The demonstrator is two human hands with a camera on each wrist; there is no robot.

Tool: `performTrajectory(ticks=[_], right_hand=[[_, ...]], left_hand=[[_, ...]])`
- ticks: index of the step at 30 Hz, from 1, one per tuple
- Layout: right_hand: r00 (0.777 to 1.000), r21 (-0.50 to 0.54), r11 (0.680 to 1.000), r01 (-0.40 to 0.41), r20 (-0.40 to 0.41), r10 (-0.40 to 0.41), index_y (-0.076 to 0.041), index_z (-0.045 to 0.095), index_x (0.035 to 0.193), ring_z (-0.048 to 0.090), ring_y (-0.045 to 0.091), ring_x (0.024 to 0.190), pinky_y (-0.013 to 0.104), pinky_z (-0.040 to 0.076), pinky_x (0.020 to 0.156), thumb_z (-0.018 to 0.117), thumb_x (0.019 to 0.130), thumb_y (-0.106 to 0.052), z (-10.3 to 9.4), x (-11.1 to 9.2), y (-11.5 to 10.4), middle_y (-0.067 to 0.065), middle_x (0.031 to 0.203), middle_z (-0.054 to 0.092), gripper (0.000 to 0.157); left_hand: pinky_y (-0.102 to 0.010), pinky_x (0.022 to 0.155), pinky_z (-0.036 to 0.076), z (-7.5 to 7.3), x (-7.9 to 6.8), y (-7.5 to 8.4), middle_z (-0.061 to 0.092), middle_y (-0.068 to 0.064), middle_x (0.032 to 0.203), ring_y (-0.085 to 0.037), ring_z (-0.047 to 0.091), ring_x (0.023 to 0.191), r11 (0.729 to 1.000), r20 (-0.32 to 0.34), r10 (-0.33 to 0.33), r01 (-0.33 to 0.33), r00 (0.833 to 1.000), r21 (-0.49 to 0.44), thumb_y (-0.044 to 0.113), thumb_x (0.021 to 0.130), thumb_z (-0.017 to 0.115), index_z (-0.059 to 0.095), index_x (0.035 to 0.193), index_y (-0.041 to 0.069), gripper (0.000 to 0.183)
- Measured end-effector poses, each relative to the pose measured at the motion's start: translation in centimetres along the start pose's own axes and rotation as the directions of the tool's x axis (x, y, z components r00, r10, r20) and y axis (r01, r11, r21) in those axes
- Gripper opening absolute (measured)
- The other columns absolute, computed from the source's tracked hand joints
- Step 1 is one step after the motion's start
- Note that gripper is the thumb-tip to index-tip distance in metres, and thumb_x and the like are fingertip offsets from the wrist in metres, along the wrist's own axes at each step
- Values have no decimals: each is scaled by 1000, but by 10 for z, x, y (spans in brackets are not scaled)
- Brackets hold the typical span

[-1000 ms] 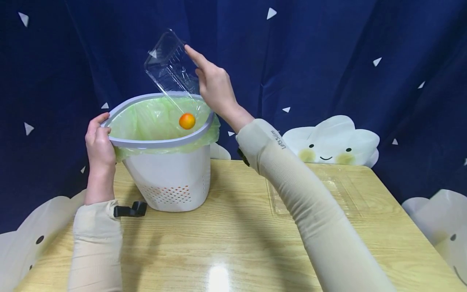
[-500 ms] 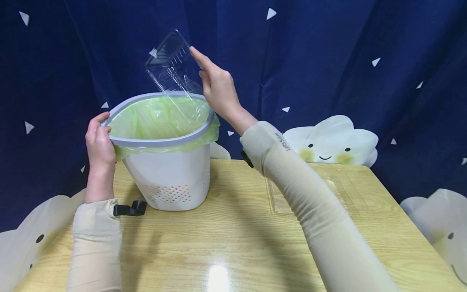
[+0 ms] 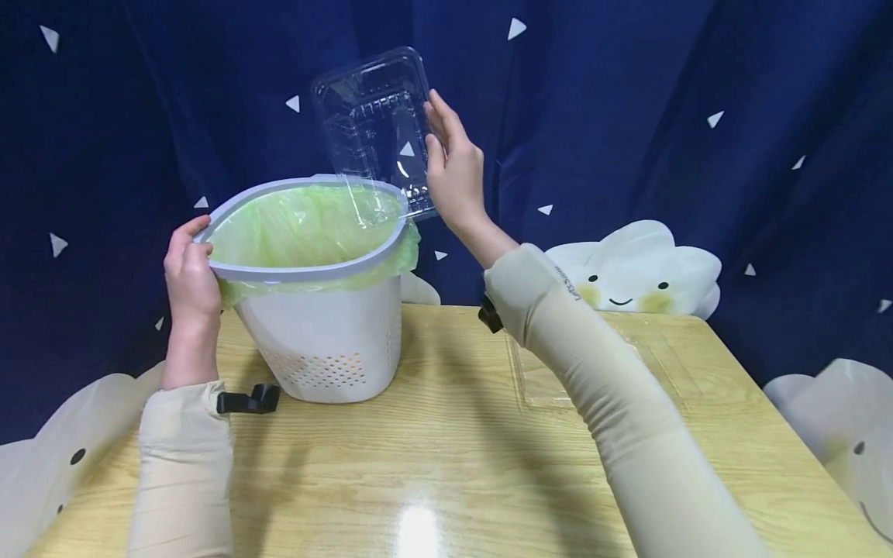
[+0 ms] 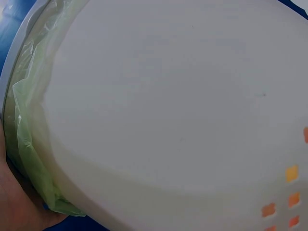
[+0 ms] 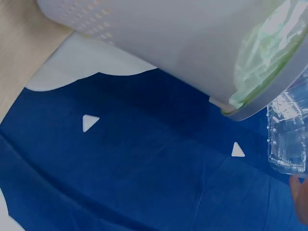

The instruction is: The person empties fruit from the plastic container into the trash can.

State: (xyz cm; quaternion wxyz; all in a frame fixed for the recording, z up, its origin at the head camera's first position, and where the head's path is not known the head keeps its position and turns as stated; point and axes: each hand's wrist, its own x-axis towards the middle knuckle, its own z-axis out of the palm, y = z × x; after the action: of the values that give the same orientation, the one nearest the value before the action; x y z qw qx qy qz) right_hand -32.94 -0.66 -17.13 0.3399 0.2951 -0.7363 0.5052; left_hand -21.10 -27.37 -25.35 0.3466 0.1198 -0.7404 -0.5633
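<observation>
A white trash bin [image 3: 321, 333] with a grey rim stands tilted at the left of the table, lined with a pale green plastic bag [image 3: 279, 221]. My left hand [image 3: 191, 283] grips the rim on its left side, fingers over the edge. In the left wrist view, part of that hand shows beside the bag's folded edge [image 4: 29, 139]. Above the bin's right side, my right hand [image 3: 456, 174] holds a clear plastic tray [image 3: 377, 132] by its right edge. The tray is upended, its lower end by the rim. Orange spots show through the bin's holes [image 4: 292, 173].
Another clear plastic container [image 3: 544, 380] lies flat on the wooden table [image 3: 418, 442], partly hidden behind my right forearm. A dark blue curtain [image 3: 593, 116] with white triangles hangs behind. Cloud-shaped cushions [image 3: 631, 271] border the table.
An orange-yellow ball at the tray's lower end has dropped out of sight into the bin. My right hand has moved right with the tray and turned it more upright. The left hand stays put.
</observation>
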Motion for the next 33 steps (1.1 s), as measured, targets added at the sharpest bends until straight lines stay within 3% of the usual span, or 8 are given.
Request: performTrajectory(ticks=[7,13,20,33], right_hand=[[996,-58,996,-70,-53,67,-10,33,139,45,0,119,11,33,94,40,95,-5,-11,-11,7,2,134,49,45],[984,26,989,-144,-106,146,-11,33,140,53,9,114,16,40,89,37,95,-4,-23,-21,13,6,131,52,45],[960,135,961,-242,-114,257,-14,29,141,55,11,112,25,45,87,35,96,-5,-33,-32,25,5,131,52,46],[930,154,929,-335,-105,353,-15,27,142,53,17,115,30,45,88,34,96,-5,-46,-58,43,7,131,50,47]], left_hand=[[-23,86,29,1,0,0,44,-5,130,-6,40,94,1000,0,3,-3,1000,-3,15,91,23,43,133,14,46],[-23,84,30,2,-2,-1,42,-5,129,-5,40,93,1000,20,2,-3,1000,12,17,92,21,41,134,16,46],[-23,84,30,2,-1,0,43,-5,128,-4,40,92,1000,14,7,-7,1000,4,16,92,22,42,133,14,46],[-22,81,31,2,-2,1,44,0,124,-4,41,90,1000,19,2,-2,1000,-8,17,93,22,41,134,16,45]])
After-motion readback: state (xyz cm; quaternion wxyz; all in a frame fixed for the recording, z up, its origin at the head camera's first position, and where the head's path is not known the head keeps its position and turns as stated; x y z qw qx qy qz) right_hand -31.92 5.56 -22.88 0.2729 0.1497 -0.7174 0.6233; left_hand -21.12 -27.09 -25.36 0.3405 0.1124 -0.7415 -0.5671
